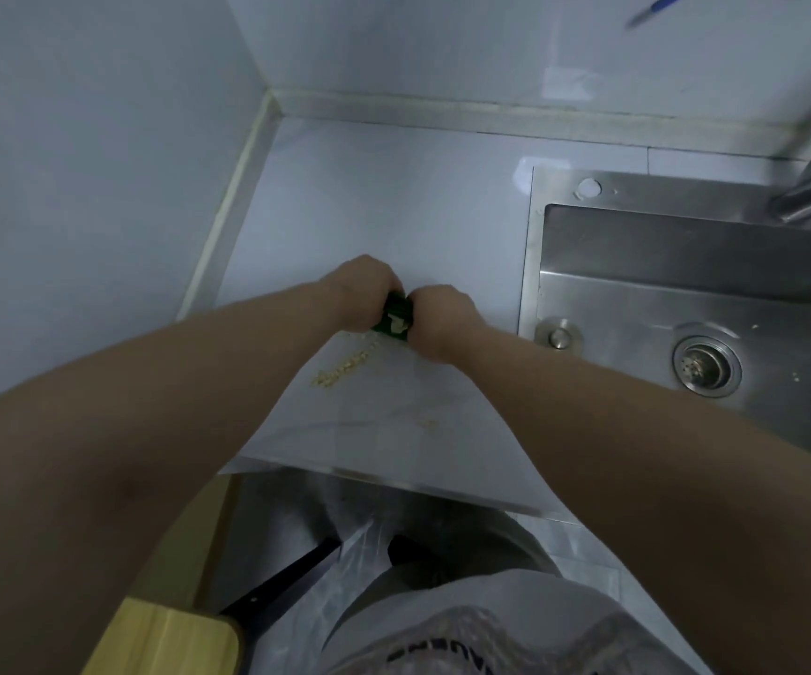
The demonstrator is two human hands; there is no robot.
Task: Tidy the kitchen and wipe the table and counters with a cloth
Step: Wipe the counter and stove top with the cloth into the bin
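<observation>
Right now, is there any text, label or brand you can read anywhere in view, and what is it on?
Plastic bag at the bottom edge: dark capital letters, cut off and too blurred to read.
Green object held between the left hand and right hand: a pale mark, not legible.
Nothing else bears text.

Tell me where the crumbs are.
The crumbs lie on the counter, just below the left hand, left of the sink.
</observation>
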